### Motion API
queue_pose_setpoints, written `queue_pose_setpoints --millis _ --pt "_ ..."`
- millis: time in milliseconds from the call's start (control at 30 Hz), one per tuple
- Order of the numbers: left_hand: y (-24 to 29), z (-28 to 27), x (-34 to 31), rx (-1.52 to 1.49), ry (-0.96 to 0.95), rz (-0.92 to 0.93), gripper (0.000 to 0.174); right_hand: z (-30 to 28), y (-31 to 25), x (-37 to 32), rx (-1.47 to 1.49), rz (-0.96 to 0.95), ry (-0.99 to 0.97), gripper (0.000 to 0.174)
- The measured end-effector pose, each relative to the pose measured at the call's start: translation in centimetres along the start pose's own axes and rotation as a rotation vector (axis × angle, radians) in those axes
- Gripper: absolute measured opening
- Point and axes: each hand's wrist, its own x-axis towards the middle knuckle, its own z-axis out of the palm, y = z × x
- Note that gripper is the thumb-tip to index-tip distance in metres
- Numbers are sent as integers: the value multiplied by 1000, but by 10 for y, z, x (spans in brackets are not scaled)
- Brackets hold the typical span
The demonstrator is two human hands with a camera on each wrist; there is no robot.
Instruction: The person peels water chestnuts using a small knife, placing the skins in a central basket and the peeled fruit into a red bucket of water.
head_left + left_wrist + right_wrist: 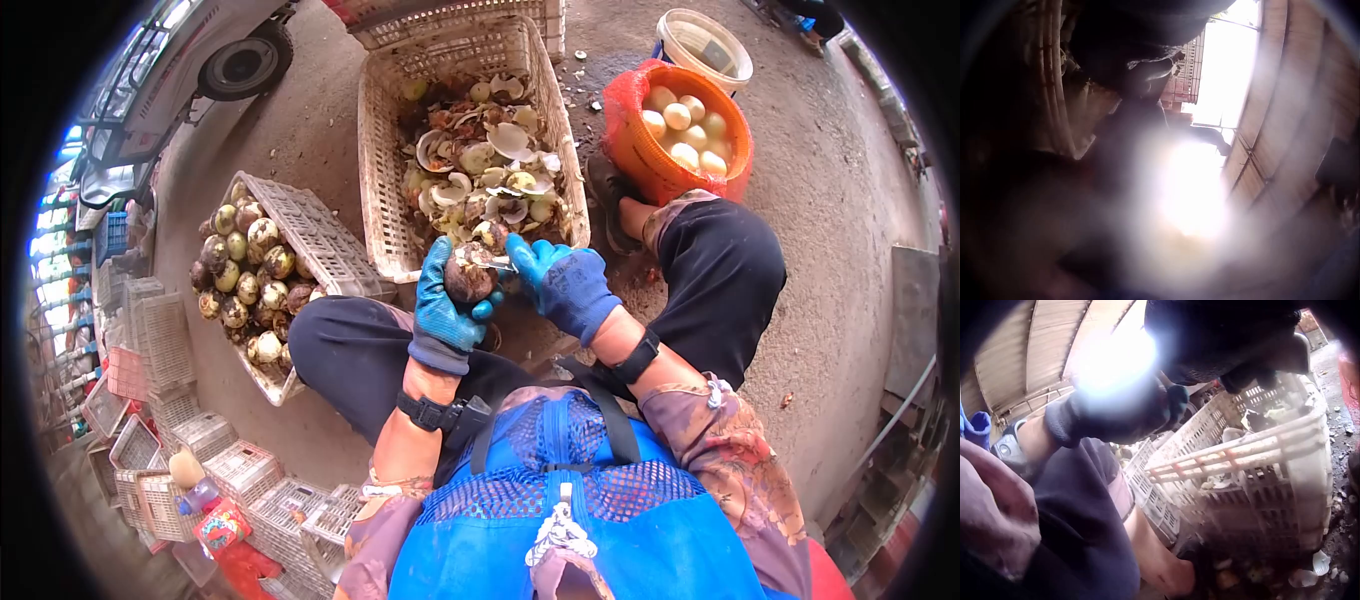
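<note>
In the head view, my left hand (440,312), in a blue work glove, grips a round, brown-skinned onion (467,280) above my lap. My right hand (568,284), gloved alike, holds a small knife (499,263) whose pale blade lies against the onion's upper right side; its handle is hidden in the fingers. Just beyond both hands stands a dirty white crate (372,160) with onion peels and scraps (480,165). The right wrist view shows the left glove (1110,415) under strong glare and the right glove (1222,337) as a dark shape. Glare and shadow blur the left wrist view.
To the left, a tilted crate (325,240) holds many unpeeled onions (250,270). An orange basket (627,130) with red netting and pale peeled onions (690,125) stands by my right foot, a white bucket (705,45) behind it. Stacked crates (160,345) line the far left.
</note>
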Motion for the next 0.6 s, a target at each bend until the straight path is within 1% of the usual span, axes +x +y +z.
queue_pose_setpoints --millis 67,133,167,200,267,300,333,367,467,533,567,600 --pt "-5 2 3 -41 7 77 51 0 -5 0 42 48 -6 56" --pt "-9 15 7 -89 16 196 49 7 -12 0 110 127 33 56" --pt "-9 14 12 -90 9 223 47 9 -14 3 143 162 55 56" --pt "-10 11 16 -92 8 248 46 7 -15 6 217 212 -41 64" --pt "-12 4 22 -72 39 283 44 9 -20 6 372 241 -1 62" --pt "-12 11 22 -84 76 297 41 9 -22 6 448 256 20 60" --pt "-14 20 21 -96 115 313 37 5 -26 6 492 306 16 52" --pt "-14 26 20 -109 157 328 34 6 -27 6 538 335 0 48" --pt "-18 8 28 33 155 360 33 12 -28 7 680 404 -20 39" --pt "-20 16 26 59 190 411 33 19 -29 7 773 426 2 35" --pt "-20 19 25 73 210 436 33 27 -28 9 891 435 -4 35" --pt "-19 13 30 78 183 471 34 31 -28 11 1010 442 -9 34"
